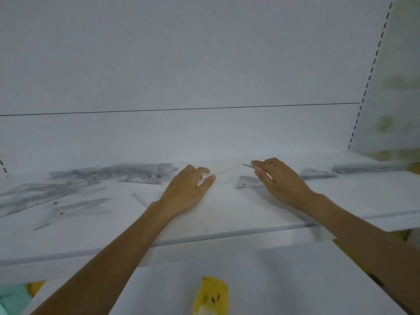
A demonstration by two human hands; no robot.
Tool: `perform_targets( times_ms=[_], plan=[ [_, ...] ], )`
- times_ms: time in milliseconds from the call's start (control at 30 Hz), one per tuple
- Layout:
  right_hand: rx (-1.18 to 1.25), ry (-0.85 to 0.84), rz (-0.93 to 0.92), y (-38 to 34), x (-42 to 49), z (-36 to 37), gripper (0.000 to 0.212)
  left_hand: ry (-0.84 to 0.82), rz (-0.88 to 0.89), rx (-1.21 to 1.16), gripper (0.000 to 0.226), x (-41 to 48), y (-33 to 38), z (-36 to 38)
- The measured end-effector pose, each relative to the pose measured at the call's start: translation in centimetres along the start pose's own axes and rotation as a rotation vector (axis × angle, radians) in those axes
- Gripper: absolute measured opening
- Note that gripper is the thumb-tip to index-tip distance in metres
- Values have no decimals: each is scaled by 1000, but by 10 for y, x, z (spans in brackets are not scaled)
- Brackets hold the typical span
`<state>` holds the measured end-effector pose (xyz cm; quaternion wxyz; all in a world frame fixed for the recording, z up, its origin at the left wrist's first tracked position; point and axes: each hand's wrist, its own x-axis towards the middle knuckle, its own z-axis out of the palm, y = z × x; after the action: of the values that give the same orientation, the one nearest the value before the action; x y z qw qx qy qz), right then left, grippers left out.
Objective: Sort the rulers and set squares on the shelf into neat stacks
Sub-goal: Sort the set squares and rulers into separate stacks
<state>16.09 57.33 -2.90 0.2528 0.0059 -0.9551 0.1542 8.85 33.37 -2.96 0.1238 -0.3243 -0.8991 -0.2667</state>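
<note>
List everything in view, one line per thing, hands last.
shelf: one, white, across the frame
scattered rulers and set squares: many, clear grey, shelf's left
clear ruler: one, transparent, held above mid-shelf
thin clear piece: one, grey, held just right of it
set square: one, clear, flat on shelf, centre right
right-side pieces: a few, clear grey, shelf's far right
yellow packet: one, below shelf, centre
teal item: one, bottom left corner
left hand: pinches the clear ruler
right hand: pinches the thin clear piece

Ruler [145, 172] markings are too blurred to read.
</note>
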Motion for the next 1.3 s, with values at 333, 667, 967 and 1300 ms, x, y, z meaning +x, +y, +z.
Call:
perform_targets(
  times_ms=[333,667,967,1300],
  plan=[
    [-41,76,51,148,2,-67,41,22,2,-31,38,48,91,66],
    [-22,-319,5,193,24,-61,49,35,-81,-3,34,52,105,75],
    [-2,-356,10,207,29,-44,41,52,-146,10,27,47,90,74],
    [29,-181,-126,147,1,-49,38,45,-165,52,36,44,80,71]
  ],
)
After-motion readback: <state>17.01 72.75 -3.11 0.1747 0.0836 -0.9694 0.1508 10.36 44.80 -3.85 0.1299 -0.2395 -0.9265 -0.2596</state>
